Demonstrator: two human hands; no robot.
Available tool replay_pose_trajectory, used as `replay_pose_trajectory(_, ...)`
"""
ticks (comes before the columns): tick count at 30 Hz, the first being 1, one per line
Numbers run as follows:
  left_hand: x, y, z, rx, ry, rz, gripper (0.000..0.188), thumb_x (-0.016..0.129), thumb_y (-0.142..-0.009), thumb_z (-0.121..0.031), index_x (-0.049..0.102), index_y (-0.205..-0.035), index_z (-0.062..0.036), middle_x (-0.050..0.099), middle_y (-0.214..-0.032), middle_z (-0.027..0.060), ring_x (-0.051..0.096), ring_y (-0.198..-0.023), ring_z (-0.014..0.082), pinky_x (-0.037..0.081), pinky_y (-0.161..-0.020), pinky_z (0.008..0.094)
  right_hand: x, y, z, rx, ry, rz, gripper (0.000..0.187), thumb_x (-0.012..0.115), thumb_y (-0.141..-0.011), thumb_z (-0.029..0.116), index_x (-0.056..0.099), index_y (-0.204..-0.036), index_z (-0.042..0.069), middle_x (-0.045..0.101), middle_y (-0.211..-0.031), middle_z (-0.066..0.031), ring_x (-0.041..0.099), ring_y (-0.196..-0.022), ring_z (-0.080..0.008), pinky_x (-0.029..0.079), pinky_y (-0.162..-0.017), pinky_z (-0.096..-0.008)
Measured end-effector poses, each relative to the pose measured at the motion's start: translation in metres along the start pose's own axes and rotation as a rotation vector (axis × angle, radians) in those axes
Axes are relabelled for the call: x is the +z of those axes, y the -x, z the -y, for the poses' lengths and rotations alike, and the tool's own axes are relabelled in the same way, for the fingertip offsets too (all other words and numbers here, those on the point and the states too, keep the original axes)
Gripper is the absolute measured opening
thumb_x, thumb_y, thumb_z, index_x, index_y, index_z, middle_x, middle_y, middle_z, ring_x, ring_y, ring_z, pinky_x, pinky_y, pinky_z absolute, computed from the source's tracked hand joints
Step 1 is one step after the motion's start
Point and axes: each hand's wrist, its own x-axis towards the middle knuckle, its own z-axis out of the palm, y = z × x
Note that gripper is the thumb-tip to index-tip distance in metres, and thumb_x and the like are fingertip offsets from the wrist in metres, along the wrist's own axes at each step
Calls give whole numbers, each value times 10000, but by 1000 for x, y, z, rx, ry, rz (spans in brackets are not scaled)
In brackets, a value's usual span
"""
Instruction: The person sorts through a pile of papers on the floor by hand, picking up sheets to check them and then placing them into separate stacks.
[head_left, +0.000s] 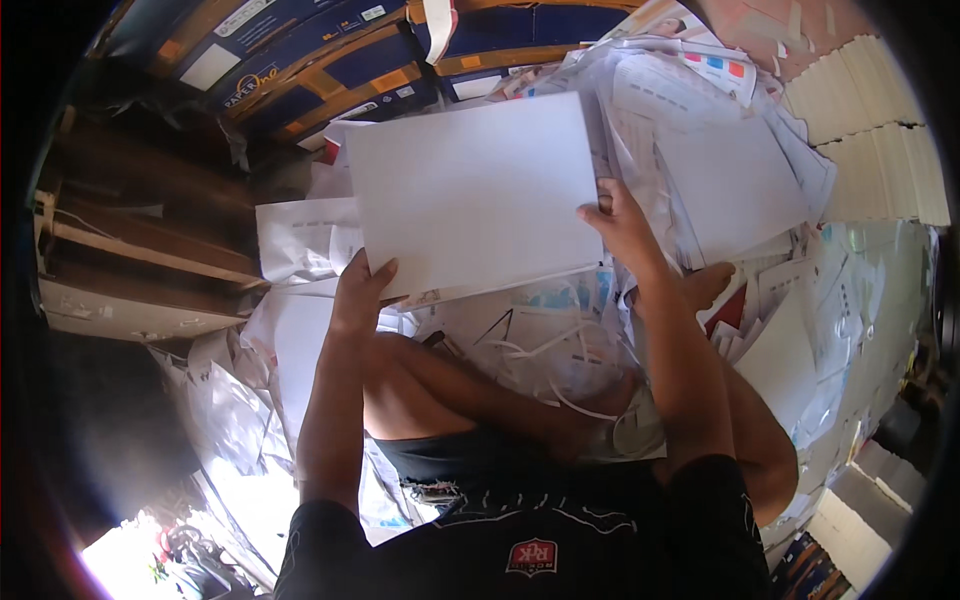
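Note:
I hold a stack of white paper sheets (pixel 475 190) up in front of me with both hands. My left hand (pixel 358 290) grips the stack's lower left corner, thumb on top. My right hand (pixel 620 222) grips its right edge. The top sheet is blank. Under the stack lies a deep heap of loose printed papers (pixel 700 160), spread to the right and below. My bent legs (pixel 440 390) and a foot (pixel 710 285) rest on the papers.
Blue and orange cardboard boxes (pixel 320 70) are stacked at the back left. A dark wooden shelf (pixel 140 240) stands at the left. Neat white paper stacks (pixel 870 130) sit at the right. Crumpled sheets and paper strips (pixel 540 350) cover the floor around me.

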Motion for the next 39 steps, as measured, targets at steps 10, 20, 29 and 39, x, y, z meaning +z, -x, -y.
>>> replay_pose_trajectory(10,-16,-7,40,-135,106,-51,335,576,-943,-81,511,-1257,15,615,-1142,105,632,-998,199,559,-825,338,-12,1,-17,34,117,189,568,749,-795,83,566,-1332,66,681,-892,-73,624,-778,-134,500,-737,-269)
replay_pose_trajectory(20,-26,-14,53,-184,59,3,332,602,-939,-120,527,-1237,7,629,-1102,87,631,-982,195,554,-803,329,-13,2,-10,25,305,199,597,756,-769,60,571,-1335,98,657,-853,-54,608,-767,-136,488,-752,-273)
replay_pose_trajectory(29,-25,-15,55,-179,55,-17,343,622,-930,-155,545,-1223,6,630,-1120,93,629,-990,195,558,-805,349,-12,1,-15,-12,346,177,585,753,-763,84,573,-1320,78,686,-852,-92,629,-759,-176,507,-748,-294)
replay_pose_trajectory(39,-29,1,34,-217,-164,-133,399,715,-863,-129,551,-1180,49,678,-1013,125,672,-887,184,553,-769,296,-2,4,-18,-56,443,146,531,728,-787,50,587,-1298,51,681,-899,-96,627,-784,-168,501,-746,-286)
